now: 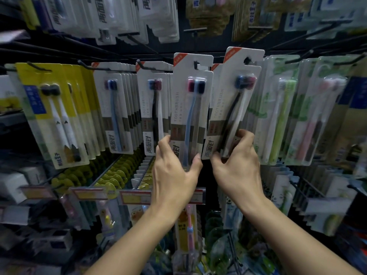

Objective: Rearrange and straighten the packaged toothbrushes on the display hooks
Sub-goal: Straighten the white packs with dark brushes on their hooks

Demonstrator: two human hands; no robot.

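Both hands are up at the hooks, the left hand [174, 165] pinching the pink-and-blue toothbrush pack [191, 112] and the right hand [236, 161] gripping the tilted black-and-white pack [234, 104], so straightening looks only partway done.

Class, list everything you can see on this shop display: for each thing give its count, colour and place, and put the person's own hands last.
Pack in left hand: one, white card, blue brush showing, centre, upright.
Pack in right hand: one, white card, dark and white brushes, right of centre, tilted.
Yellow packs: a row, count unclear, yellow and white, far left.
White packs: two rows on hooks, count unclear, left of centre.
Green packs: a row, pale green, right.
Pink-brush packs: a row, far right.
Upper packs: many, mostly white, top.
Price labels: several, red and yellow, lower rail.
Lower packs: many, mixed colours, bottom, blurred.
Left hand: gripping its pack's bottom.
Right hand: gripping its pack's bottom.
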